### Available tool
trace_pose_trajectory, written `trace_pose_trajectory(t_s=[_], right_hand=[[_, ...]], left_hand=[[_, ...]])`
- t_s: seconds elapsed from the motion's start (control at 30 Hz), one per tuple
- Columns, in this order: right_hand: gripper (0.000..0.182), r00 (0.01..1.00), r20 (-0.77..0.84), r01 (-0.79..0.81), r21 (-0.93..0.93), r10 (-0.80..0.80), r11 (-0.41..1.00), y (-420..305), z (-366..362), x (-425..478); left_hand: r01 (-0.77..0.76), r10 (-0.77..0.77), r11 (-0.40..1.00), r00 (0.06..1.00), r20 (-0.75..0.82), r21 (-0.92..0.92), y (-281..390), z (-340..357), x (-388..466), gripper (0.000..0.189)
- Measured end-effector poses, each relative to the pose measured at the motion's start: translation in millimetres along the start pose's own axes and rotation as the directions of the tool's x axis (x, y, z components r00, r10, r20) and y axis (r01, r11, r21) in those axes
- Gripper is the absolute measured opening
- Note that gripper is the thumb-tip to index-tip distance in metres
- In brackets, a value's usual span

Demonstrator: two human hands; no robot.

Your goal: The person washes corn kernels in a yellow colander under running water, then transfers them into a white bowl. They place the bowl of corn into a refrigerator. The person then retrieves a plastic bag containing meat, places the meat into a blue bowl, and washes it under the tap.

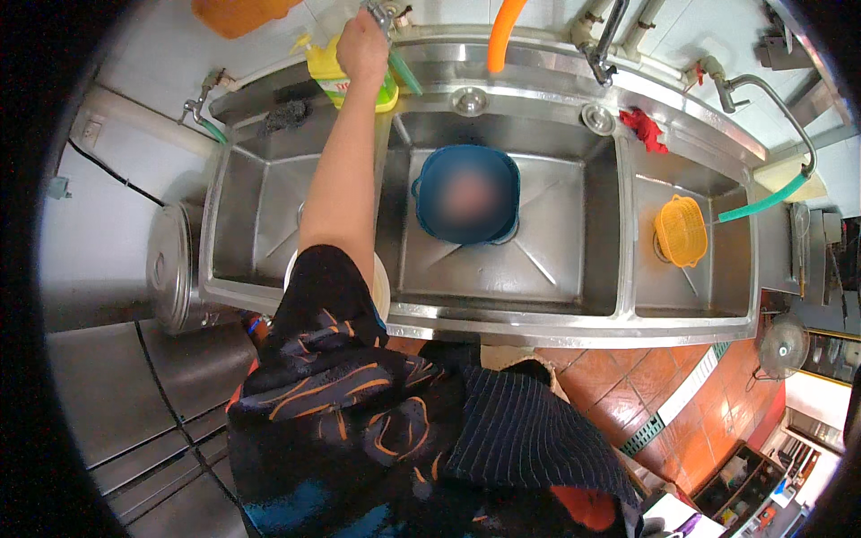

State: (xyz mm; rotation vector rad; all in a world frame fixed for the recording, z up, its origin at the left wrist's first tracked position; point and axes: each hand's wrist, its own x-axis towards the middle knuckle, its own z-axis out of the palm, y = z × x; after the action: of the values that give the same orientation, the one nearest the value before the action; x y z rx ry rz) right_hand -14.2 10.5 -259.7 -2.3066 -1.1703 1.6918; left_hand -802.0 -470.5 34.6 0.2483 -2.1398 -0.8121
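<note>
My left hand reaches up at the back of the steel sink, its fingers closed on a metal wall tap. A green hose hangs below this tap. Beside and behind my wrist stands a yellow plastic jug with a green and white label. My right hand is out of view. In the middle sink bowl sits a blue plastic basin; its inside is blurred, so its contents cannot be told. A round, pale rim shows partly behind my forearm and sleeve.
A yellow plastic basket lies in the right bowl. An orange hose hangs over the back ledge, where a red cloth, two metal strainers and a dark scouring pad lie. A lidded metal pot stands left.
</note>
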Motion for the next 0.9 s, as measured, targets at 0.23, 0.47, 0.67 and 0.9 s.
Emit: trace_pose_trajectory(t_s=[0.23, 0.47, 0.67, 0.9], right_hand=[[0.014, 0.997, -0.067, 0.047, 0.019, -0.046, 0.999, -19, 15, -26], [0.012, 0.965, 0.056, 0.257, -0.027, -0.256, 0.966, -46, 51, -39], [0.006, 0.955, 0.177, 0.234, 0.053, -0.24, 0.971, 9, -10, 19], [0.02, 0.989, 0.128, 0.07, 0.042, -0.075, 0.997, 50, -38, -16]], left_hand=[[0.141, -0.084, 0.972, 0.954, 0.287, -0.187, 28, 19, -1, 0.045], [0.773, -0.413, 0.424, 0.629, 0.658, -0.472, -4, 28, -110, 0.023], [0.975, -0.511, -0.146, 0.068, 0.857, -0.165, -80, 107, -194, 0.014], [0.94, -0.595, -0.248, 0.044, 0.803, -0.236, -103, 144, -168, 0.009]])
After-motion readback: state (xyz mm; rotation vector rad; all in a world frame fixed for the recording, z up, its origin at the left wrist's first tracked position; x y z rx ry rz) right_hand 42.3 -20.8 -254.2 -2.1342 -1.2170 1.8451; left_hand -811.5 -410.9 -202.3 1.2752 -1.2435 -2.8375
